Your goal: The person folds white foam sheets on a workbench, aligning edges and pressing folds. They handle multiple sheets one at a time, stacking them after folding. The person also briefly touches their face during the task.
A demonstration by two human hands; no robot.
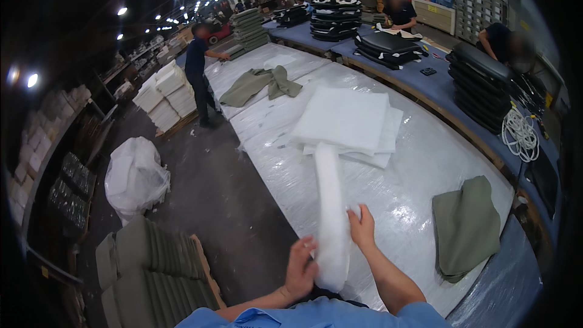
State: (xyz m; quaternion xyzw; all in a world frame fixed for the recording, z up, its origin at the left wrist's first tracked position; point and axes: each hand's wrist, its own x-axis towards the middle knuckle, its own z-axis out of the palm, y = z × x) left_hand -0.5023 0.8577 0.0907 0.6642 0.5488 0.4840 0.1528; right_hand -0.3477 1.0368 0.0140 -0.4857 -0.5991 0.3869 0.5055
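Note:
A long white strip of padding [331,218] lies lengthwise in front of me, its near end close to my body and its far end against a stack of white padding sheets [346,118]. My left hand [300,270] is beside the strip's near left edge, fingers loosely bent and apart. On the other side, my right hand [362,226] hovers by the strip's right edge with fingers spread. Neither hand grips the strip; whether the left fingertips touch it I cannot tell. Under all this is a table covered in shiny clear film [401,206].
Folded grey-green fabric [466,228] rests at the right, and a crumpled grey-green piece [261,85] farther off. Stacked grey-green cushions [152,267] stand on the floor at lower left, near a white bundle [136,176]. Co-workers [197,73] stand around the tables; black covers [480,88] pile up right.

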